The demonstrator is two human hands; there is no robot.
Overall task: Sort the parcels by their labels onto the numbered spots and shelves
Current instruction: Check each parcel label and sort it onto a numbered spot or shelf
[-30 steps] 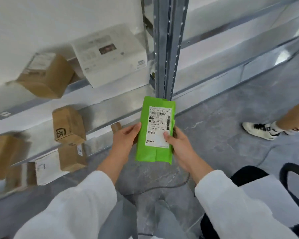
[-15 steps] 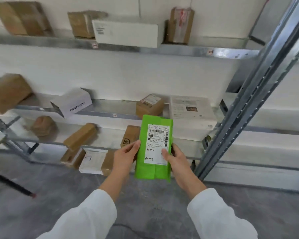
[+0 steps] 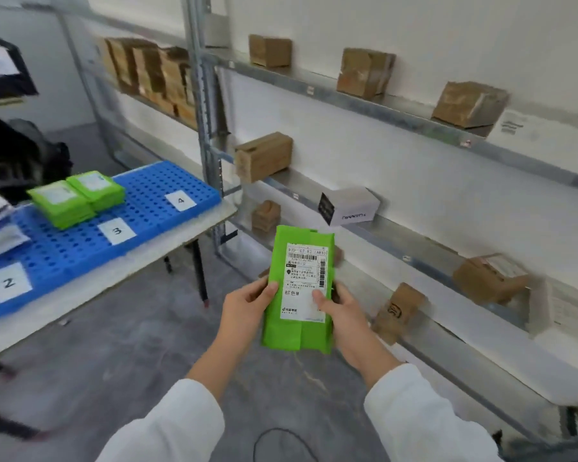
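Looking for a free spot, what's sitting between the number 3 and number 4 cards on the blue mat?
Nothing: in the head view, only bare blue mat shows between the 3 card and the 4 card.

Both arms reach forward in white sleeves, bare from the cuffs on, and angle in toward each other ahead of the body. The left hand grips the left edge of the parcel, thumb across its front and fingers tucked behind. The right hand grips the right edge the same way, thumb pressed on the front.
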